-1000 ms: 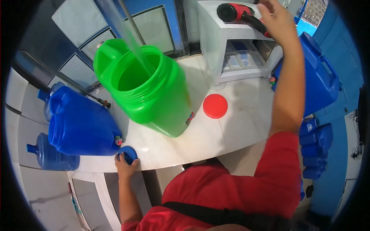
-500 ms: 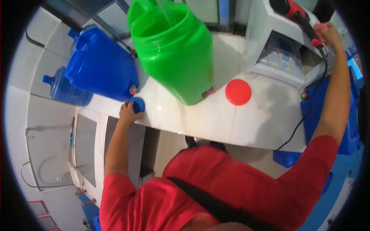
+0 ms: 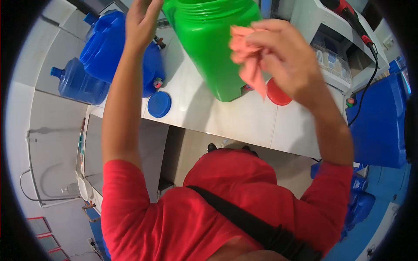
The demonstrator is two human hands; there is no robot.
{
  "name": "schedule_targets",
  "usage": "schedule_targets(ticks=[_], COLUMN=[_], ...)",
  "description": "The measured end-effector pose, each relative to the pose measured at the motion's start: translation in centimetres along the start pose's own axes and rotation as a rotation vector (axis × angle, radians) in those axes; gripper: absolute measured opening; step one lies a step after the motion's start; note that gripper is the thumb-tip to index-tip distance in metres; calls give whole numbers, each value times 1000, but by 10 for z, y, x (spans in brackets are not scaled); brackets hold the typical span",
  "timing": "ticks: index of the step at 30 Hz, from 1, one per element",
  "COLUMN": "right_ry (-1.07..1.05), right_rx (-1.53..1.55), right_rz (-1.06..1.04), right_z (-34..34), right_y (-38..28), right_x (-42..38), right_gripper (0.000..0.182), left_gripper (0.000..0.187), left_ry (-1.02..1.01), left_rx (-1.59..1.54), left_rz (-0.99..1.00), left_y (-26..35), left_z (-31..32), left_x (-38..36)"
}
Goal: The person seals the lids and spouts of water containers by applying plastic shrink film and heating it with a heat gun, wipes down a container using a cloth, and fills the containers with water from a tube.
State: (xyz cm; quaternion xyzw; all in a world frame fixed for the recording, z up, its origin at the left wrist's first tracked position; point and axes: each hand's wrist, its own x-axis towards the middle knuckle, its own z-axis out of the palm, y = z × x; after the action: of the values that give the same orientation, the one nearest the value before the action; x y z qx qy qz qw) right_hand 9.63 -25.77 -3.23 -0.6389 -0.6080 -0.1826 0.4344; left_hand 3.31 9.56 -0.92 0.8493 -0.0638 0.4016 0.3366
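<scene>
In my right hand point(image 3: 287, 56) is a crumpled salmon-pink cloth point(image 3: 248, 50), pinched between the fingers and hanging down in front of the green jerrycan point(image 3: 213, 48). The large green plastic jerrycan stands on the white counter, its threaded mouth at the top edge of the view. My left hand point(image 3: 141, 24) reaches up just left of it, open, thumb apart from the fingers, with the fingertips cut off by the frame. A red lid point(image 3: 278, 93) lies on the counter, partly behind my right hand. Below my left forearm lies a blue lid point(image 3: 159, 104).
A blue jerrycan point(image 3: 102, 52) with a tap stands on the left, beside a clear blue water bottle point(image 3: 80, 82). At right are a white cabinet point(image 3: 300, 21) with a red-and-black tool point(image 3: 344, 11) on top, its black cord, and a blue container point(image 3: 379, 122).
My left hand has left the blue lid and moved up beside the green jerrycan. My right hand has come from the white cabinet to the jerrycan's front, carrying the cloth.
</scene>
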Motion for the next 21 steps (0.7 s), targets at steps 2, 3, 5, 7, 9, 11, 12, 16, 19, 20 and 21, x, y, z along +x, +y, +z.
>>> schedule_targets(ticks=[2,3,5,7,9,11,12,16,19,20,21], right_ry=[189,271,438,341,126,-138,-144,246,404,435,266], right_rx=[-281,-441,-526,-535,-557,-578,-578,-691,-720,-734,-855], right_rz=[-302,-431,-462,-487,-564,-666,-673,-585,-496,-482,-545], right_z=[47,67,104,135,167,190,190,142,144,146,154], right_y=[13,19,28,36,55,83,83,22,10,10,18], right_x=[12,18,18,-14,-67,-134,-130,-7,24,26,1], right_gripper=[35,35,33,29,24,25,25,28,33,36,35], left_gripper=[47,52,54,56,56,56,56,54,54,54,53], left_ry=[-28,-58,-68,-85,-106,-100,-99,-133,-174,-212,-250], left_rx=[-255,-403,-408,-417,-530,-544,-552,-629,-414,-432,-448], left_rz=[-12,-58,-50,-45,-95,-155,-209,-251,-39,-47,-48], left_y=[2,1,0,0,4,11,12,1,-4,-4,-2], left_z=[23,32,48,56,56,54,53,55,50,49,47], left_x=[24,30,27,25,24,19,20,27,30,30,32])
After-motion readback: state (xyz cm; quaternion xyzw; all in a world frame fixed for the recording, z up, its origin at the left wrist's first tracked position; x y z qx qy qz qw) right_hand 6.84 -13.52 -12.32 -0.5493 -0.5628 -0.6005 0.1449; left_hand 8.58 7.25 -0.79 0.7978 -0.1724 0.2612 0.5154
